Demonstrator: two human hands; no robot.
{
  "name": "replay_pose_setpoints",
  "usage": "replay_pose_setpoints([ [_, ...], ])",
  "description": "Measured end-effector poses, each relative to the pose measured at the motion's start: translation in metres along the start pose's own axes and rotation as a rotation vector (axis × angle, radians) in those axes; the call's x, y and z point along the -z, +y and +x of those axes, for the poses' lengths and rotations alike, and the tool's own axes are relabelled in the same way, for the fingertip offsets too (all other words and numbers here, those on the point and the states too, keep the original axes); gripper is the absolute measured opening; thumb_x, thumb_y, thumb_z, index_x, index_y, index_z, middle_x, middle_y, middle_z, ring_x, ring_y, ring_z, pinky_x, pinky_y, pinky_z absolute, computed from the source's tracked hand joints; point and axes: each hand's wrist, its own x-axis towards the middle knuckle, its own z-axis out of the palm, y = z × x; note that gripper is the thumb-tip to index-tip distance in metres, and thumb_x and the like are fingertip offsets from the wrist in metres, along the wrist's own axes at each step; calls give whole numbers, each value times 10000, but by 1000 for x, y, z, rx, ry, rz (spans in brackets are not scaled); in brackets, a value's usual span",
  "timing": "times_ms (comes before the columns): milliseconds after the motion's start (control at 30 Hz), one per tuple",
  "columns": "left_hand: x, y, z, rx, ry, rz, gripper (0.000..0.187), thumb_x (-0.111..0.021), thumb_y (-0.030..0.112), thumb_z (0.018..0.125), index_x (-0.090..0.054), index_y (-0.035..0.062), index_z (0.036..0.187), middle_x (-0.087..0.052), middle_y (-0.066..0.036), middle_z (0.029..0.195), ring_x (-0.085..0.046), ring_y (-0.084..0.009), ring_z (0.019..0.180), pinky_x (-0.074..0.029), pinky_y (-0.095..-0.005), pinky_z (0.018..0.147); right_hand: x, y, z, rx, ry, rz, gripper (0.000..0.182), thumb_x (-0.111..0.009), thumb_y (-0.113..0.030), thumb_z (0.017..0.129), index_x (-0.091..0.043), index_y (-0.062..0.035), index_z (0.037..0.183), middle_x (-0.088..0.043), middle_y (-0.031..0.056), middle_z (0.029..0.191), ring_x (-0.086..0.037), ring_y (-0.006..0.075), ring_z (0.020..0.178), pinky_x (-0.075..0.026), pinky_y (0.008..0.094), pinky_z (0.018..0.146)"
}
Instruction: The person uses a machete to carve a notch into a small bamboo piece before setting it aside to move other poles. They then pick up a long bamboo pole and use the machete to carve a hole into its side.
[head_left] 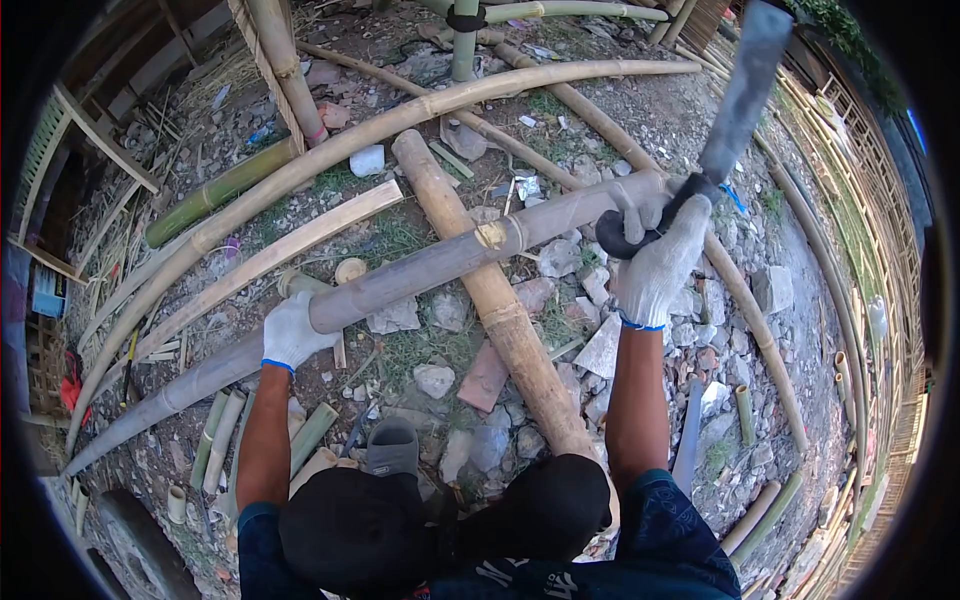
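Observation:
A long grey bamboo pole [420, 268] lies across a thicker tan bamboo log [500, 300] on stony ground. My left hand [292, 332], in a white glove, grips the grey pole near its left part. In my right hand [655, 262], also gloved, I hold the black handle of a machete [742, 95]. Its blade points up and away, above the pole's right end. My knees in dark trousers fill the bottom of the view.
More bamboo poles [330, 150] curve across the ground behind. Short cut bamboo pieces [215, 445] lie by my left knee. Stones, rubble and a brick piece [483, 378] cover the ground. A woven bamboo fence [868, 150] runs along the right.

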Motion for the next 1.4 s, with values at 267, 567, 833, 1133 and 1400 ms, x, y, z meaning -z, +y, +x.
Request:
replay_pose_setpoints([
  [267,-11,-9,-3,-36,83,13,721,-897,517,621,-671,83,1151,-742,-212,1061,-726,-400,1000,-586,-488,899,85,85,-85,-514,-344,-1022,561,-514,-484,1096,-617,11,1338,-704,236,1127,-678,388,1070,-511,454,995],
  [567,-11,-10,-4,-53,72,-10,682,-901,507,616,-683,76,1098,-745,-202,1062,-726,-385,1011,-585,-474,901,86,117,-112,-186,-202,-1133,401,-544,-407,1092,-632,-16,1113,-684,143,852,-666,296,781,-559,493,860],
  [833,-11,-11,-2,-28,68,5,685,-896,511,617,-680,83,1107,-740,-192,1089,-723,-382,1025,-583,-481,918,-7,-21,-17,-144,1,-155,371,-548,-453,1112,-538,-118,954,-373,-60,667,-345,84,534,-430,278,626],
  [1133,-19,-16,-3,-73,110,46,689,-876,517,641,-676,91,1143,-739,-185,1092,-726,-372,1032,-590,-478,913,67,90,-101,-309,-316,-1178,539,-562,-467,1081,-627,14,1314,-723,280,1088,-703,437,1038,-533,492,908],
  [1400,-14,-14,-5,-69,90,7,678,-886,504,638,-677,99,1139,-738,-184,1050,-725,-373,1016,-583,-485,903,41,83,-71,31,-22,-91,404,-587,-451,1084,-564,-53,1016,-511,34,696,-514,148,609,-458,335,611],
])
